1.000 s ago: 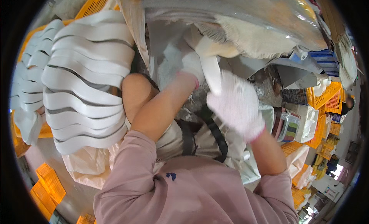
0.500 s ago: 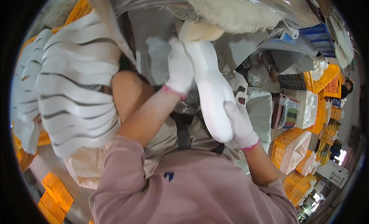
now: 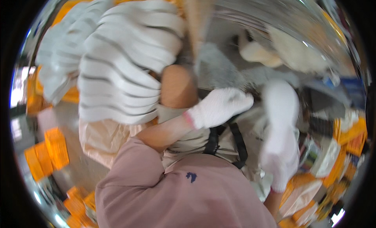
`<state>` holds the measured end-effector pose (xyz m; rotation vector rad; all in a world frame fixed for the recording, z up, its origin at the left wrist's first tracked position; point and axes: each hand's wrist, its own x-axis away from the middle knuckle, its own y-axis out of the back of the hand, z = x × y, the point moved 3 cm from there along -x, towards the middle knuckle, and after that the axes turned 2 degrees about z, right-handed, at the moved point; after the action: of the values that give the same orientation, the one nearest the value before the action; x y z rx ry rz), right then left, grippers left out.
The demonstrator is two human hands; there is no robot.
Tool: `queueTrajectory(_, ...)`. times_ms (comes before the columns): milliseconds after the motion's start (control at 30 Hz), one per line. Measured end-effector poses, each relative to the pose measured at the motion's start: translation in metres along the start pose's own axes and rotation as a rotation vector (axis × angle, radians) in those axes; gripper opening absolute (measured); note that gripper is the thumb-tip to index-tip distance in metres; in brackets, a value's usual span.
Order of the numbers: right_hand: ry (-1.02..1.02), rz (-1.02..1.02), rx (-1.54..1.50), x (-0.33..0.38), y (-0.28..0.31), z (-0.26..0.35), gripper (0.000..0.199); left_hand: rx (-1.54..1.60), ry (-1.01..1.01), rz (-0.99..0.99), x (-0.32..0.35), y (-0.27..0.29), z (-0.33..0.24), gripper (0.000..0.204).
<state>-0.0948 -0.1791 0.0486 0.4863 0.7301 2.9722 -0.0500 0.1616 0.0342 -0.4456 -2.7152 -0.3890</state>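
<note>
A white foam shoe sole [image 3: 280,100], blurred by motion, stands out to the right of my lap. My right hand [image 3: 282,161], in a white knit glove, is closed around its near end. Above my lap, my left hand [image 3: 223,108] wears a matching glove and holds nothing visible; its fingers stretch to the right, loosely bent and apart from the sole. To the left of my bare knee rises a stack of white shoe soles [image 3: 125,67], laid one upon another. More white soles [image 3: 72,44] are piled behind it.
A beige cloth pad [image 3: 260,55] and a grey machine surface lie in front of me. Below the stack hangs a pale sack [image 3: 103,140]. Yellow-orange crates [image 3: 56,147] stand on the floor at left, and more crates [image 3: 352,136] line the right side.
My left hand has let go of the sole and drawn back over my lap. The right hand has carried the sole away to the right. The whole view has swung.
</note>
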Motion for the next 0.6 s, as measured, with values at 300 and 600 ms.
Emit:
queueTrajectory(300, -0.235, -0.059, 1.035, 0.065, 0.091, -0.168, 0.078, -1.166, -0.227, -0.893, 0.097, 0.241, -0.048, 0.055)
queueTrajectory(600, -0.049, 0.065, 0.600, 0.002, 0.039, -0.163, 0.052, -1.492, 0.054, -0.581, 0.029, 0.258, -0.008, 0.044)
